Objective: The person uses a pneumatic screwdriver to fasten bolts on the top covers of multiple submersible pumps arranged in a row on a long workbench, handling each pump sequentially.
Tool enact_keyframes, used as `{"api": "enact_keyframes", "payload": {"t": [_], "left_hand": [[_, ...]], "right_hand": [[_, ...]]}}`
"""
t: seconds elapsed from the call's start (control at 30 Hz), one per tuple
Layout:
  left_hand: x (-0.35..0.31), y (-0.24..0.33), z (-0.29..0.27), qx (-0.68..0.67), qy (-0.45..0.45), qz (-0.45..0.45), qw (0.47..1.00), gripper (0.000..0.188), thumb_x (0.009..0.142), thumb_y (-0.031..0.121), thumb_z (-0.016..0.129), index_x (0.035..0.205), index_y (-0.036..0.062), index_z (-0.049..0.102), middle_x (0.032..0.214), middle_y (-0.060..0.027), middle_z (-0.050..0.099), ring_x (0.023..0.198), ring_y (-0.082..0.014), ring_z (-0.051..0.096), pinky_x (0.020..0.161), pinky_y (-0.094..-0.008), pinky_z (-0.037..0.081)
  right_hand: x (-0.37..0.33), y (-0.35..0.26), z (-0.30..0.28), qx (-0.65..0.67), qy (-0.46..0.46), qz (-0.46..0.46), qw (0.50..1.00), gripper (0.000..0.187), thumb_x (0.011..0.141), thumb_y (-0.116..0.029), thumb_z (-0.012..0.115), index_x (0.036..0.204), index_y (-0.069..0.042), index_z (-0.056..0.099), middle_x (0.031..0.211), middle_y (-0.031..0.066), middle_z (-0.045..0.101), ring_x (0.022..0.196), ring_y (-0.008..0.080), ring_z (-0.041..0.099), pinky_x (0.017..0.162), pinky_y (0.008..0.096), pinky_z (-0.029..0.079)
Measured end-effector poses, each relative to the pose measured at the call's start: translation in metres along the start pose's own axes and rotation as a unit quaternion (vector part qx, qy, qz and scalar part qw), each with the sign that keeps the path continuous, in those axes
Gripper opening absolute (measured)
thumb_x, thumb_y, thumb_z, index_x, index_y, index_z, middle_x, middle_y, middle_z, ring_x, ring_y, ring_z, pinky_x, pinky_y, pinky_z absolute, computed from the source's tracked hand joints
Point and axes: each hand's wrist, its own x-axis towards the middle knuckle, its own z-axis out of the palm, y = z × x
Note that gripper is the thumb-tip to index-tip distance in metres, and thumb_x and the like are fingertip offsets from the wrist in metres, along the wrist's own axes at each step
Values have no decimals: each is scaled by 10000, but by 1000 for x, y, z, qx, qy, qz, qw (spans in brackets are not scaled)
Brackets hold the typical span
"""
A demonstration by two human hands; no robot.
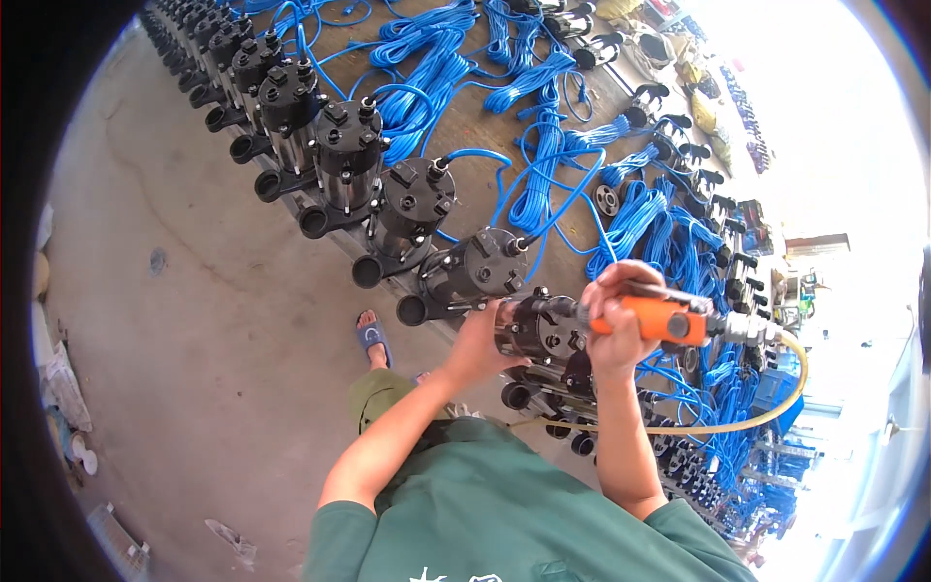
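My left hand [475, 347] is closed around the side of a submersible pump [524, 332] with a black top and a shiny metal body. Wrapped in my right hand [613, 341] is an orange air screwdriver [667, 322] with a dark lever along its upper side. The tool lies nearly level, its dark nose over the pump's top; whether the tip touches a screw cannot be made out. A yellowish air hose [800, 383] curves from its rear fitting and passes behind my right forearm. Close by on the left stands another pump [485, 264] with a blue cable.
A long row of like pumps [349, 145] runs along the edge of a brown surface [485, 126]. Bundled blue cables [422, 58] are spread over it, with more pumps at the far side [679, 145]. The concrete floor [194, 339] lies to the left.
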Motion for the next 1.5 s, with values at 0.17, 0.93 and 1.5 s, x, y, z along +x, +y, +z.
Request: {"api": "enact_keyframes", "payload": {"t": [0.17, 0.93, 1.5], "left_hand": [[6, -21, 4, -63, -40, 8, 997, 1148, 522, 254, 956, 1466, 37, 340, 1298, -181, 592, 1207, -369, 561, 1047, -442, 440], [-39, 24, 26, 129, 82, -102, 983, 815, 648, 103, 868, 1319, 0, 416, 1107, -170, 528, 1044, -291, 560, 907, -365, 474], [-70, -15, 92, 184, 12, 127, 975, 141, 865, 66, 675, 978, -9, 713, 910, -138, 683, 768, -303, 669, 681, -362, 526]], "right_hand": [[14, 29, -8, -59, 24, 50, 997, 295, 809, 6, 561, 1104, 23, 552, 910, 125, 625, 665, 145, 578, 667, 306, 527], [-79, -7, -58, 19, 2, 108, 994, 247, 815, 51, 594, 1054, -10, 596, 892, 102, 654, 715, 123, 607, 634, 264, 525], [-114, -49, -102, 27, 59, 30, 997, 390, 800, 7, 579, 1187, 40, 554, 947, 128, 637, 657, 109, 573, 607, 255, 499]]}}
